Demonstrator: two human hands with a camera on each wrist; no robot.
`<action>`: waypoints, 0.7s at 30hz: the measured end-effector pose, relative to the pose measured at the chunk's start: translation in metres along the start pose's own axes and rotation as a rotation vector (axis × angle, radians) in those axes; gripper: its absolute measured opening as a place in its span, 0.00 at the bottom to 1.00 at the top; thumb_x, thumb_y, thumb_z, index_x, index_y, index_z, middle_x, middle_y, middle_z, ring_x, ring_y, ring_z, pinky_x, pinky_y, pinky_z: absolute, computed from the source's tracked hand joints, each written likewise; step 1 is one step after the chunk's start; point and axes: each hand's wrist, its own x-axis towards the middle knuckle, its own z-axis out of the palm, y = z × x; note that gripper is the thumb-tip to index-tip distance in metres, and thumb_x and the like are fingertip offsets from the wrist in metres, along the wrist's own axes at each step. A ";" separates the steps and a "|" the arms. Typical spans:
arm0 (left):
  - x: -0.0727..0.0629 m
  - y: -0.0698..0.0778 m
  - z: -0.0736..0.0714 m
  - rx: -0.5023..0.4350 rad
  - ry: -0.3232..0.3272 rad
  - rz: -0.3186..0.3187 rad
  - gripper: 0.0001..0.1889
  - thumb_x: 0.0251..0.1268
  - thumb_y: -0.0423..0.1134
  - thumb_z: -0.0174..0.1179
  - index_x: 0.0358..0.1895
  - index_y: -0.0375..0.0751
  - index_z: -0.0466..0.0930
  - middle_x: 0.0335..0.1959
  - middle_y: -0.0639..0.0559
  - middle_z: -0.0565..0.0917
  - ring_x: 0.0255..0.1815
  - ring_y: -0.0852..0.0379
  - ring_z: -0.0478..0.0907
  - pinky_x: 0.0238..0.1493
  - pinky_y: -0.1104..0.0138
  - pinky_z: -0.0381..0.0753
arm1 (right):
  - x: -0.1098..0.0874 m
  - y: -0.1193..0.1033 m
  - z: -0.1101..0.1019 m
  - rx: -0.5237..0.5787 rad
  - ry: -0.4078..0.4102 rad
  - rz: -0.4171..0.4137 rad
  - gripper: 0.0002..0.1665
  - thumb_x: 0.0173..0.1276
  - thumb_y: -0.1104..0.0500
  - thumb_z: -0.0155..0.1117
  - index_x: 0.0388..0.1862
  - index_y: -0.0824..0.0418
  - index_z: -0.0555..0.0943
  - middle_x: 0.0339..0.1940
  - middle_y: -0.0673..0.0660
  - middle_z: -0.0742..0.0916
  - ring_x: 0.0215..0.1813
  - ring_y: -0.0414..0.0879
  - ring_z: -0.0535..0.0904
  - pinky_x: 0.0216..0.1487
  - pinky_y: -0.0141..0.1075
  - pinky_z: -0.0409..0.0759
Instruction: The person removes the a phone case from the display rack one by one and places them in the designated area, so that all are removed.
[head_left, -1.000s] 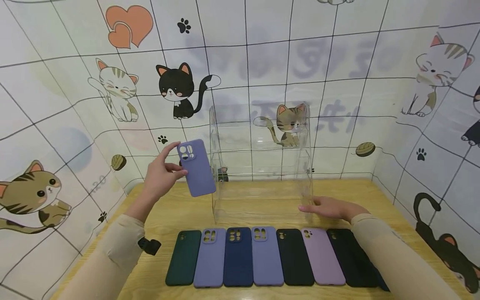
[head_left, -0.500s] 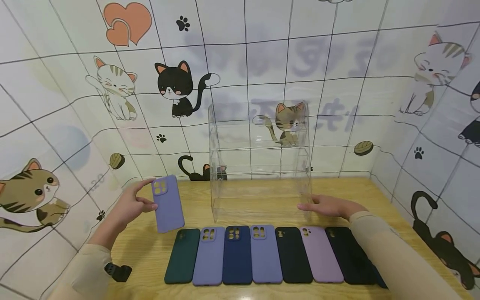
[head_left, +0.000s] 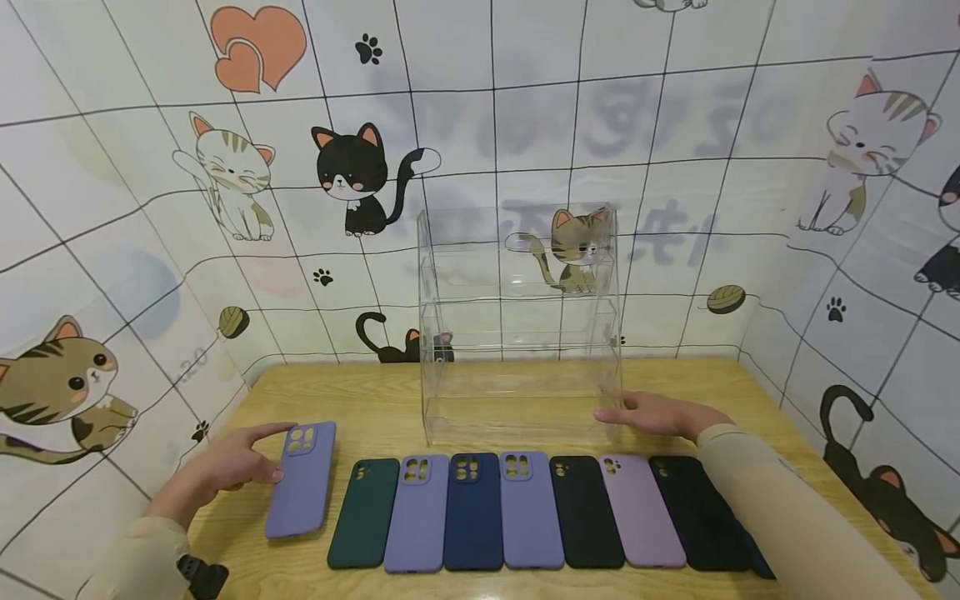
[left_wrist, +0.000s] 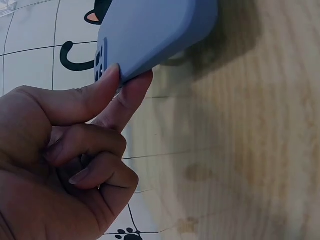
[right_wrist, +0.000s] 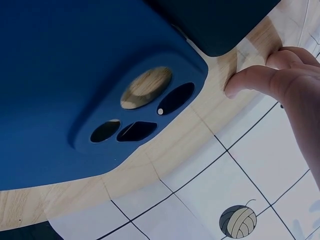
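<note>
At the left of the head view, my left hand (head_left: 228, 461) pinches a lavender phone case (head_left: 302, 492) by its camera end, thumb and index finger on its edge. The left wrist view shows the case (left_wrist: 150, 32) tilted close over the table, with the other fingers curled in. My right hand (head_left: 663, 415) grips the lower right side of a clear acrylic display rack (head_left: 517, 385), thumb at the front. The rack's tiers hold nothing. In the right wrist view, the thumb (right_wrist: 250, 80) and fingers reach round the transparent side, beyond a dark blue case (right_wrist: 55, 100).
A front row of phone cases lies on the wooden table (head_left: 360, 400): dark green (head_left: 363, 517), lavender (head_left: 417, 521), navy (head_left: 473, 521), another lavender (head_left: 532, 521), black (head_left: 587, 517), pink (head_left: 643, 517), another black (head_left: 693, 517). My right forearm partly covers the last ones. A cat-patterned wall covering (head_left: 495, 125) surrounds the table.
My left hand has carried the lavender case from beside the rack down and left, to the left end of the row. The right hand has stayed at the rack.
</note>
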 end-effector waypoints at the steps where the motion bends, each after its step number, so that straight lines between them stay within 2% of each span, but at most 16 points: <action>1: 0.000 -0.002 0.002 0.003 -0.010 -0.002 0.46 0.63 0.31 0.70 0.85 0.40 0.59 0.21 0.57 0.74 0.17 0.61 0.51 0.19 0.70 0.58 | 0.000 0.000 0.000 0.002 0.001 0.003 0.60 0.76 0.23 0.53 0.91 0.54 0.47 0.86 0.75 0.60 0.86 0.77 0.52 0.77 0.77 0.59; 5: -0.002 -0.004 0.008 -0.005 -0.052 0.007 0.47 0.60 0.30 0.70 0.84 0.38 0.61 0.27 0.51 0.82 0.17 0.60 0.51 0.20 0.70 0.57 | -0.001 0.001 0.000 0.001 0.008 0.007 0.60 0.75 0.23 0.53 0.91 0.55 0.48 0.86 0.75 0.60 0.86 0.77 0.53 0.77 0.76 0.60; 7: -0.002 -0.005 0.010 -0.010 -0.071 0.011 0.46 0.59 0.29 0.70 0.83 0.36 0.61 0.28 0.49 0.83 0.17 0.60 0.52 0.20 0.70 0.57 | 0.000 0.001 0.001 0.001 0.009 0.006 0.60 0.75 0.23 0.53 0.91 0.54 0.48 0.86 0.74 0.60 0.86 0.77 0.53 0.77 0.76 0.59; 10: -0.002 -0.007 0.015 -0.009 -0.085 0.001 0.46 0.59 0.28 0.70 0.83 0.37 0.62 0.24 0.49 0.81 0.17 0.60 0.53 0.20 0.70 0.56 | 0.001 0.001 0.002 -0.005 0.005 -0.004 0.59 0.76 0.23 0.52 0.91 0.52 0.46 0.87 0.74 0.59 0.86 0.77 0.52 0.77 0.77 0.58; 15: -0.002 -0.008 0.019 -0.007 -0.085 -0.020 0.46 0.57 0.27 0.71 0.82 0.38 0.64 0.27 0.48 0.82 0.18 0.59 0.56 0.21 0.69 0.58 | 0.001 0.001 0.002 -0.009 0.007 0.003 0.59 0.76 0.23 0.52 0.91 0.53 0.47 0.87 0.74 0.60 0.86 0.77 0.53 0.77 0.76 0.59; 21: -0.002 -0.007 0.021 -0.011 -0.114 -0.005 0.46 0.57 0.26 0.70 0.82 0.36 0.63 0.24 0.49 0.81 0.17 0.60 0.54 0.21 0.69 0.59 | -0.001 0.000 0.001 0.001 0.004 0.002 0.59 0.76 0.23 0.53 0.91 0.52 0.45 0.87 0.75 0.59 0.85 0.78 0.52 0.76 0.77 0.59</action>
